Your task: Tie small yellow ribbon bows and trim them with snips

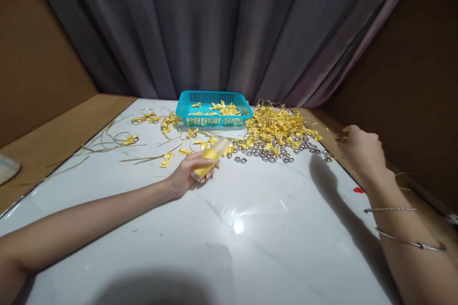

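Yellow and translucent, a tube (211,158) leaned in the grasp of the left hand (186,172), whose fingers wrapped around it above the white tabletop (268,252). Just beyond lay loose yellow bows (166,159), and a turquoise basket (200,96) held more. Silvery metal pieces (266,153) edged a golden heap (274,121) beside it. Near the tabletop's right edge, the right hand (363,150) had bent fingers; whether they gripped anything, I couldn't tell.
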A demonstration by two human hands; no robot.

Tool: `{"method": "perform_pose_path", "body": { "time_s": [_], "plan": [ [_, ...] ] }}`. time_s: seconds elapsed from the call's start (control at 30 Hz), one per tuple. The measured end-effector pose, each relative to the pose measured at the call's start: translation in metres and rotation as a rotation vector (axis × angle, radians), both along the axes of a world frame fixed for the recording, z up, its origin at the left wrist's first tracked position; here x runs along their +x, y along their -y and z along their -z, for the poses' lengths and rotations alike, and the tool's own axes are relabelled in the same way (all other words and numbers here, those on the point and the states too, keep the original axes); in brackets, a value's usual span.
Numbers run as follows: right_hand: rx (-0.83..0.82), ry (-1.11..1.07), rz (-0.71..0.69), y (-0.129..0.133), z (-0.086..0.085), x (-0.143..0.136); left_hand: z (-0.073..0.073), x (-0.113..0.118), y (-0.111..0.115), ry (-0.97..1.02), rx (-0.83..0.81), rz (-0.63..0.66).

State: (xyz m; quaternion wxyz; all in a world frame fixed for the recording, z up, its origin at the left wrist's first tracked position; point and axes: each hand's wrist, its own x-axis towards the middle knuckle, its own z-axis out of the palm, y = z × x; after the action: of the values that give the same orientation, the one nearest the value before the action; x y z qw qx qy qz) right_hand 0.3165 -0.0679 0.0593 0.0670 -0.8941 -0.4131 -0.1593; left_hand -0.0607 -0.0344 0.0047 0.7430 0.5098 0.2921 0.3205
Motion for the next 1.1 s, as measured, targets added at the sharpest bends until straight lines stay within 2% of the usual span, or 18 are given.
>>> {"method": "perform_pose_path", "body": {
  "time_s": [0.1,0.17,0.23,0.33,0.43,0.57,0.63,0.7,0.77,0.83,0.93,1.1],
  "plan": [
    [0.011,0.063,0.069,0.001,-0.005,-0.004,0.0,0.001,0.001,-0.008,0.016,0.004],
    [0.109,0.073,0.024,0.002,-0.01,-0.014,-0.001,0.001,0.002,-0.01,0.024,0.004],
    [0.251,0.074,-0.091,0.004,-0.015,-0.029,-0.002,0.002,0.003,-0.014,0.027,0.015],
    [0.441,0.067,-0.364,0.011,-0.021,-0.059,-0.004,0.002,0.004,-0.018,0.02,0.036],
    [0.547,-0.13,-0.615,0.023,-0.025,-0.092,-0.005,0.002,0.004,-0.002,0.031,0.043],
    [0.364,-0.983,-0.885,0.036,-0.025,-0.131,-0.004,0.002,0.004,0.005,0.041,0.088],
    [0.278,-1.305,-0.964,0.037,-0.02,-0.143,-0.003,0.002,0.004,0.02,0.035,0.105],
    [0.212,-1.541,-0.956,0.033,-0.012,-0.149,-0.003,0.002,0.004,0.033,0.034,0.112],
    [0.122,-1.736,-0.891,0.028,-0.002,-0.152,-0.004,0.002,0.004,0.032,0.033,0.118],
    [0.022,-1.851,-0.827,0.023,0.006,-0.153,-0.004,0.002,0.005,0.03,0.035,0.118],
    [-0.105,-1.81,-0.779,0.02,0.015,-0.156,-0.005,0.003,0.005,0.032,0.037,0.12],
    [-0.175,-1.765,-0.821,0.021,0.018,-0.161,-0.005,0.003,0.005,0.03,0.042,0.121]
  ]
}}
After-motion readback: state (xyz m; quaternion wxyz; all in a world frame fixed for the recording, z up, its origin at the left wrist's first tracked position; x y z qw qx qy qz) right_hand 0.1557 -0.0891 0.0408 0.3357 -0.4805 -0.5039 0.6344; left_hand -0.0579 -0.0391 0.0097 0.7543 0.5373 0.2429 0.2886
